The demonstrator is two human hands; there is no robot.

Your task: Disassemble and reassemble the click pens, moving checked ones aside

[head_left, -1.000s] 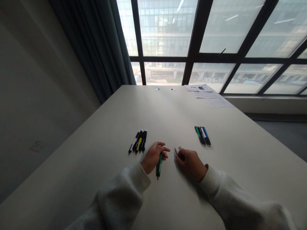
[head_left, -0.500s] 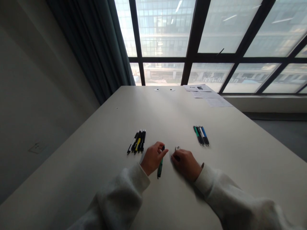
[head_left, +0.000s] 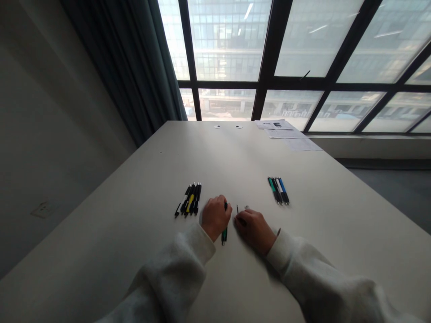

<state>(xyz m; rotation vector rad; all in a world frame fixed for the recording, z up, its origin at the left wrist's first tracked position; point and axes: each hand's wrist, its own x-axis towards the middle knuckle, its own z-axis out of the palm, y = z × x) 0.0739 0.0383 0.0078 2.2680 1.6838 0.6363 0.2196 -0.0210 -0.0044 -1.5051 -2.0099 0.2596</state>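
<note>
My left hand point(head_left: 216, 217) is closed around a green and black pen point(head_left: 224, 235), whose lower end sticks out below the palm. Just to the right, my right hand point(head_left: 253, 229) rests low over the table with its fingers pinched on a thin dark piece point(head_left: 237, 209) that points away from me. A small clear or shiny bit point(head_left: 247, 207) lies just beyond the right knuckles. Left of my left hand lies a group of black pens point(head_left: 198, 198), one with a yellow part. Farther right is another group of pens point(head_left: 279, 191) in green, black, white and blue.
The white table point(head_left: 202, 157) reaches to the window. Printed papers point(head_left: 281, 130) lie at its far right corner, and two small white discs point(head_left: 217, 127) sit near the far edge. A dark curtain point(head_left: 134, 67) hangs at the left.
My left fingers have closed round the green pen, which was held more loosely before. The thin dark piece at my right fingers shows more clearly. The view has shifted slightly.
</note>
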